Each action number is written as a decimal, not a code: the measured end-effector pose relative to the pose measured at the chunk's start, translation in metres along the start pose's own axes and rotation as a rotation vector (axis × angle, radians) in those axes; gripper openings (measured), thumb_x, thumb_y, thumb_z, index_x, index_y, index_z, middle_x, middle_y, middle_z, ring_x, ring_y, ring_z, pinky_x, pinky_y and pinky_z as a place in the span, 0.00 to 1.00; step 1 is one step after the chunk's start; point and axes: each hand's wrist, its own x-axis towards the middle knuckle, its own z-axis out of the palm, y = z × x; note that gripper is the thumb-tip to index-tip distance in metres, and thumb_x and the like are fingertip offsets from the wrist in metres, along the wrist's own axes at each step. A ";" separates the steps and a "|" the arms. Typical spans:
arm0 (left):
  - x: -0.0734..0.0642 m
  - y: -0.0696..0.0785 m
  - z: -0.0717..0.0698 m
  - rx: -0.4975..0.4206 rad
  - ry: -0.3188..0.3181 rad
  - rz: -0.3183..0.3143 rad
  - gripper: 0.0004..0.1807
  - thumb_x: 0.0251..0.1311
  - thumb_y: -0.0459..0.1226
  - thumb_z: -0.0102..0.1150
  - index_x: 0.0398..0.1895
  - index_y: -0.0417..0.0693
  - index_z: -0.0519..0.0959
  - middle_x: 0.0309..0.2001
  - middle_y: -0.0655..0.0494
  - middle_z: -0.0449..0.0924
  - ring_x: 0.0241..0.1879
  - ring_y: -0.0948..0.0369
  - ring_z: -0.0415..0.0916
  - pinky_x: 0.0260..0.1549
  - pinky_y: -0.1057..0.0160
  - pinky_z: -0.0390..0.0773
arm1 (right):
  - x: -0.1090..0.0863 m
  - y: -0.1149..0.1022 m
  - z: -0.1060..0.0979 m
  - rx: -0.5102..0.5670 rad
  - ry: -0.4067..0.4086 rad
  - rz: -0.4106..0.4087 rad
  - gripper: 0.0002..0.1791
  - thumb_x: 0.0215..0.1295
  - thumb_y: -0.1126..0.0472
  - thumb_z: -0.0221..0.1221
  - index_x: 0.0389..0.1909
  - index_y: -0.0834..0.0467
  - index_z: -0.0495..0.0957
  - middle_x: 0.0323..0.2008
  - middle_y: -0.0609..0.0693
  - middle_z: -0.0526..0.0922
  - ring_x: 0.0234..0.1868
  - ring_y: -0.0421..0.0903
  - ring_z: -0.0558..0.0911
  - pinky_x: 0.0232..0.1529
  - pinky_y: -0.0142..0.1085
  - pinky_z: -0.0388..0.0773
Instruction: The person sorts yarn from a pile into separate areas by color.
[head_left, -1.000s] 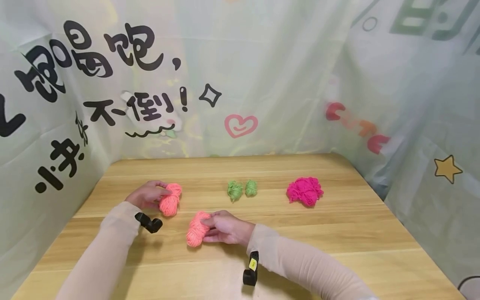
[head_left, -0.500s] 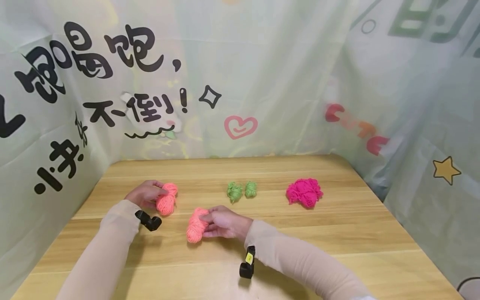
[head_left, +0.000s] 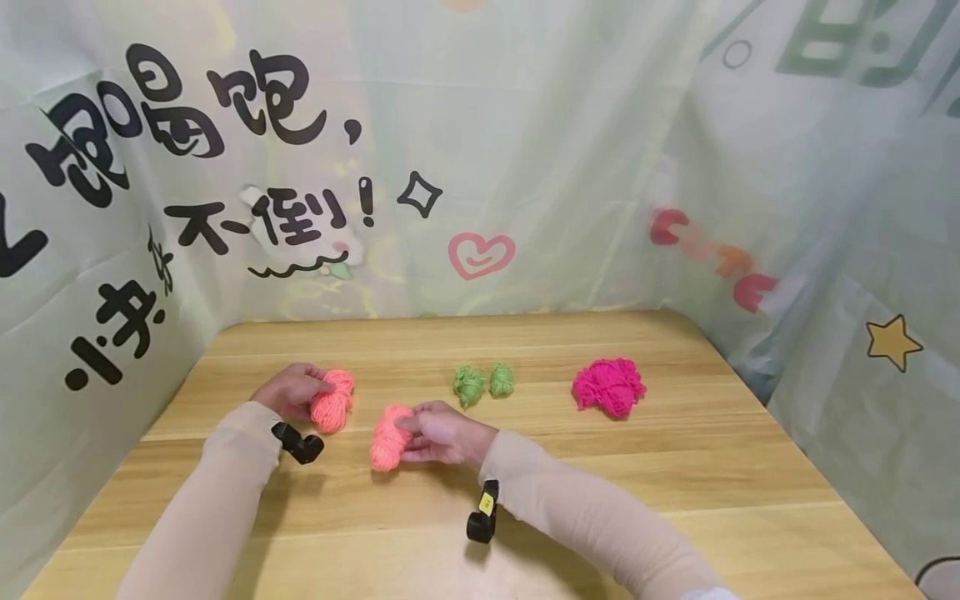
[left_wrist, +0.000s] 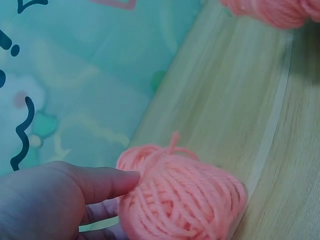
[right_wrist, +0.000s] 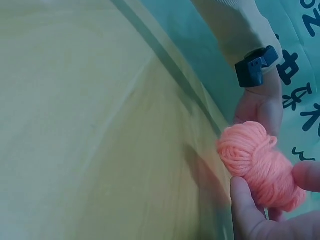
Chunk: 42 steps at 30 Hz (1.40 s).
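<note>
Two coral-pink yarn bundles are in my hands, each gathered at its middle. At the table's left, my left hand grips one yarn bundle by its side. The left wrist view has the thumb on this bundle, with other fingers partly hidden behind it. Nearer the front, my right hand pinches the second yarn bundle between thumb and fingers. Seen from the right wrist, that bundle lies between the fingertips, apart from the table, with a shadow beside it.
Two small green yarn balls lie side by side near the back middle of the wooden table. To their right lies a loose magenta yarn heap. A printed cloth hangs around the table's back and sides.
My right hand has carried its yarn bundle away from me, slightly to the left. The left hand and its bundle shifted a little left. The green and magenta yarn stayed put.
</note>
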 end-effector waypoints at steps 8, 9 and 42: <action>0.003 -0.006 0.001 -0.053 0.004 -0.021 0.19 0.67 0.32 0.51 0.54 0.29 0.62 0.39 0.45 0.68 0.31 0.59 0.71 0.30 0.61 0.79 | 0.014 -0.002 0.000 0.008 0.033 0.003 0.16 0.67 0.68 0.56 0.53 0.67 0.66 0.36 0.57 0.77 0.36 0.50 0.79 0.46 0.44 0.80; 0.003 -0.007 0.001 -0.052 0.006 -0.022 0.19 0.67 0.32 0.51 0.55 0.29 0.61 0.39 0.45 0.68 0.32 0.59 0.71 0.31 0.61 0.79 | 0.016 -0.003 0.000 0.007 0.037 0.002 0.16 0.66 0.68 0.56 0.53 0.67 0.67 0.36 0.57 0.77 0.36 0.50 0.79 0.45 0.44 0.80; 0.000 -0.010 -0.012 -0.097 0.018 0.009 0.23 0.70 0.39 0.51 0.60 0.32 0.63 0.50 0.43 0.74 0.43 0.56 0.76 0.41 0.56 0.79 | 0.068 -0.014 0.006 -0.038 0.087 -0.030 0.26 0.65 0.67 0.59 0.62 0.70 0.65 0.37 0.58 0.78 0.35 0.50 0.80 0.39 0.38 0.82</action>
